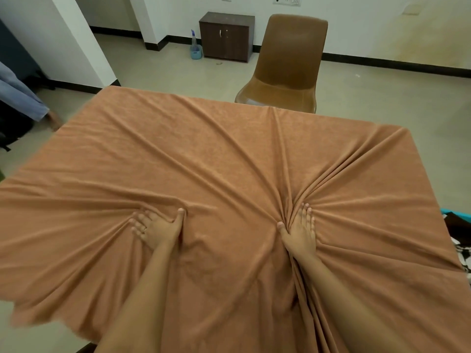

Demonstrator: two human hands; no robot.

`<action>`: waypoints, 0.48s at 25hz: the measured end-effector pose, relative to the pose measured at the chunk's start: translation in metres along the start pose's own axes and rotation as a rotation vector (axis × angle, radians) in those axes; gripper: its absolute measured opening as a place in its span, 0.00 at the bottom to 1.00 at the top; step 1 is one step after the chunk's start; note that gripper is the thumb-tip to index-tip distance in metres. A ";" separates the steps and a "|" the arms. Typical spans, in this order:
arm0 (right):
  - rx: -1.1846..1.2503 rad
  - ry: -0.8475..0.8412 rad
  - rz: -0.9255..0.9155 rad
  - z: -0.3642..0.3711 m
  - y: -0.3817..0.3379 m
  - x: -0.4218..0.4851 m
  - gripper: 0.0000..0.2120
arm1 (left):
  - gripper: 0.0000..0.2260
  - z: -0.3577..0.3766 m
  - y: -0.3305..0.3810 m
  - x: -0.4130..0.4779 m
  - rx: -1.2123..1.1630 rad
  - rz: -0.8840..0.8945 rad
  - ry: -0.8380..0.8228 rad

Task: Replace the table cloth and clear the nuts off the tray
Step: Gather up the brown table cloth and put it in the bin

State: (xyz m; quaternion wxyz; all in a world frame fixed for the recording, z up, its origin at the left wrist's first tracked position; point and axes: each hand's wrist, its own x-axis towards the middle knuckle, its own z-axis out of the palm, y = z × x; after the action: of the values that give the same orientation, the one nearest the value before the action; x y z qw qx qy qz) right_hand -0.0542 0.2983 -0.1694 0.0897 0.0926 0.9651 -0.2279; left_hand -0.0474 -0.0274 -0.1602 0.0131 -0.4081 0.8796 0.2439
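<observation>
One orange-brown table cloth [204, 154] is showing. Two hands are lying on it: one left hand [155, 229], one right hand [300, 230]. One ring [144, 229] is sitting on the left hand. Behind are standing one brown chair [290, 59], one dark cabinet [225, 36] and one spray bottle [194, 40]. Two wall plates [286, 0] are showing at the top edge. One trouser leg [23, 98] of another person is showing at the left edge.
</observation>
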 end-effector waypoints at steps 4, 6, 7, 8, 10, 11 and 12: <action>-0.023 0.009 -0.007 -0.001 -0.001 0.000 0.39 | 0.29 0.039 0.056 -0.017 0.033 0.399 -0.119; -0.005 -0.007 -0.004 -0.001 0.000 0.000 0.37 | 0.25 0.057 0.087 -0.041 0.043 0.562 -0.215; 0.023 -0.019 -0.001 -0.001 0.000 0.001 0.36 | 0.23 0.064 0.100 -0.055 0.051 0.635 -0.260; 0.071 -0.034 0.006 -0.001 0.000 0.003 0.34 | 0.21 0.072 0.110 -0.068 0.055 0.697 -0.303; 0.188 -0.052 0.035 -0.003 0.002 0.007 0.31 | 0.19 0.087 0.126 -0.096 0.069 0.809 -0.383; 0.235 -0.053 0.049 -0.003 0.002 0.009 0.31 | 0.19 0.093 0.132 -0.111 0.065 0.861 -0.422; 0.277 -0.046 0.065 -0.004 0.003 0.010 0.33 | 0.20 0.098 0.136 -0.127 0.039 0.918 -0.461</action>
State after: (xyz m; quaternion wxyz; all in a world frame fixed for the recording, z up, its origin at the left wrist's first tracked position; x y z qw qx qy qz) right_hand -0.0635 0.3038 -0.1688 0.1057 0.1302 0.9186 -0.3577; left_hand -0.0779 0.1806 -0.1611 0.1057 0.0848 0.9469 0.2917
